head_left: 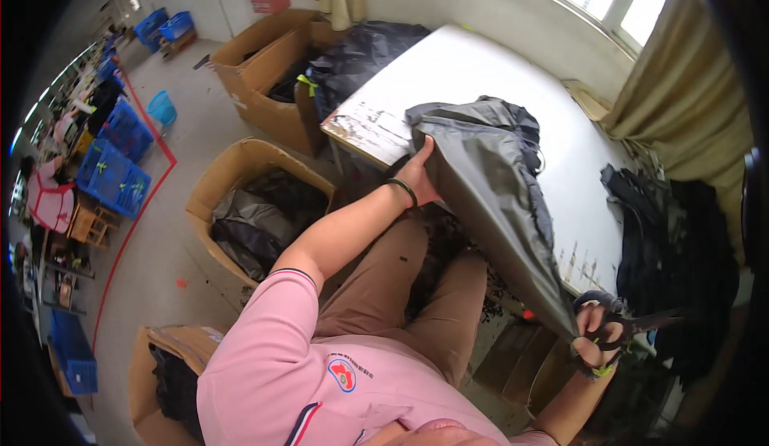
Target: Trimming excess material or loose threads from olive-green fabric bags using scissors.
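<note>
A dark grey piece of thin fabric, perhaps a garment [489,181], is stretched from the white table toward my right side. Its far part lies crumpled on the tabletop. My left hand [420,175] grips its left edge, thumb on top and fingers hidden beneath. At the lower right, my right hand [594,335] has its fingers in the handles of black scissors [637,326], blades pointing away to the right. The same hand also pinches the fabric's near corner. Whether the blades are apart is blurred.
The white table [473,61] has worn, chipped edges. Cardboard boxes of dark fabric, one nearby [210,175], stand at left. Black garments [681,246] hang at the right beside a beige curtain [681,93]. Blue crates [112,177] and a seated person [54,193] are at far left.
</note>
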Tool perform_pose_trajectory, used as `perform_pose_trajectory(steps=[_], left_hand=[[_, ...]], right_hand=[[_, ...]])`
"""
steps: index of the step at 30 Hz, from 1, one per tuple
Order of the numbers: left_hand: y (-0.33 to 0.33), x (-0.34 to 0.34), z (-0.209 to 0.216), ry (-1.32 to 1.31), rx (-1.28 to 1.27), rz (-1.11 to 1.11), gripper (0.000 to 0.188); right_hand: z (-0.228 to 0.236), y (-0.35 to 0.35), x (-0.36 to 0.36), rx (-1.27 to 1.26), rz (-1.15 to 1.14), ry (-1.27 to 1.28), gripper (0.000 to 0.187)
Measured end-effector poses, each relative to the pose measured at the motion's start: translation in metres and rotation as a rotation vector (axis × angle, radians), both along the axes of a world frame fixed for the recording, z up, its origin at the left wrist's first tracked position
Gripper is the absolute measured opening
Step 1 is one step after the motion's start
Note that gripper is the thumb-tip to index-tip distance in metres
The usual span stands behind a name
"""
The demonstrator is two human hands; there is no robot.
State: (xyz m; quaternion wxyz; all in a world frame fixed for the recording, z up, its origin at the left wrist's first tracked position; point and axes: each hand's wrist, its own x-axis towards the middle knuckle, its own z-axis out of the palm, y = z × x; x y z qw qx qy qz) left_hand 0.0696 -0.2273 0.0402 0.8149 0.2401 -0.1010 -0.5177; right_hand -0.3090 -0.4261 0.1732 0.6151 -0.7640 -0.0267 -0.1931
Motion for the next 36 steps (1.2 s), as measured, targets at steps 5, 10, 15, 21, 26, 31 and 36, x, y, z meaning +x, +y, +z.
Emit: perform_pose_trajectory(steps=[5, 10, 15, 21, 26, 31, 36], left_hand=[[-0.024, 0.019, -0.023, 0.063, 0.054, 0.145, 0.029], [0.052, -0.027, 0.001, -0.321, -0.087, 0.080, 0.055], [0.225, -0.109, -0.040, -0.646, 0.538, -0.110, 0.059], [0.301, -0.087, -0.047, -1.564, 1.165, -1.271, 0.035], [0.171, -0.086, -0.006, -1.641, 0.567, -0.237, 0.019], [0.081, -0.080, -0.065, -2.104, 0.335, -0.333, 0.029], [0.070, -0.064, -0.077, -1.985, 0.199, -0.431, 0.024]], right_hand=[[-0.019, 0.024, -0.085, 0.125, -0.442, 0.365, 0.033], [-0.044, 0.026, -0.146, 0.079, -0.651, 0.411, 0.029], [-0.077, 0.036, -0.163, 0.082, -0.586, 0.634, 0.023], [-0.129, 0.032, -0.138, -0.169, -0.473, 0.843, 0.019], [-0.174, 0.022, -0.142, -0.176, -0.498, 0.844, 0.017], [-0.176, 0.024, -0.139, -0.343, -0.462, 0.921, 0.022], [-0.181, 0.029, -0.149, -0.289, -0.503, 0.994, 0.024]])
